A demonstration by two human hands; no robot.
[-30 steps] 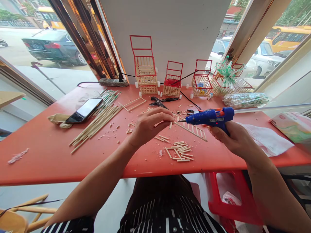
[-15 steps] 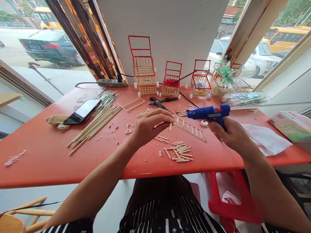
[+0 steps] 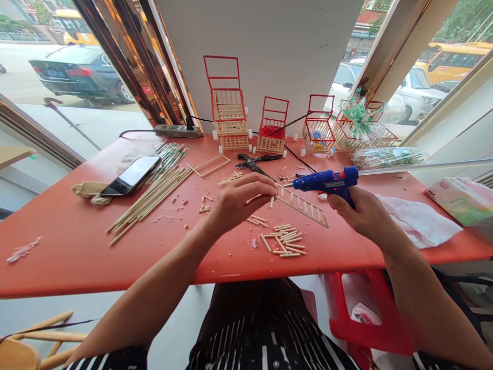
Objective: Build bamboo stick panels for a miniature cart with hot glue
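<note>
Head view shows a ladder-like stick panel (image 3: 302, 205) lying flat on the red table (image 3: 77, 246) at mid-frame, with most of its rungs already set between two long rails. The left hand (image 3: 234, 203) pinches a short stick (image 3: 271, 201) at the panel's upper-left end, fingers closed on it. The right hand (image 3: 360, 210) has a closed grip on a blue glue gun (image 3: 327, 181), whose nozzle points at that same end, just beside the stick. Judging by this, the panel is nearly built and one rung at the end is being glued; whether glue is out yet is too small to tell.

Just below the panel lies a heap of cut sticks (image 3: 287, 240), so more pieces stand ready. Left of centre, a bundle of long sticks (image 3: 154, 198) lies uncut beside a phone (image 3: 133, 174). A bare rectangular frame (image 3: 210, 164) rests above them, without rungs. Black pliers (image 3: 254, 162) lie behind the hands. Along the wall at the top stand several finished little carts (image 3: 229, 115) with red frames. White tissue (image 3: 419, 221) lies at the right.
</note>
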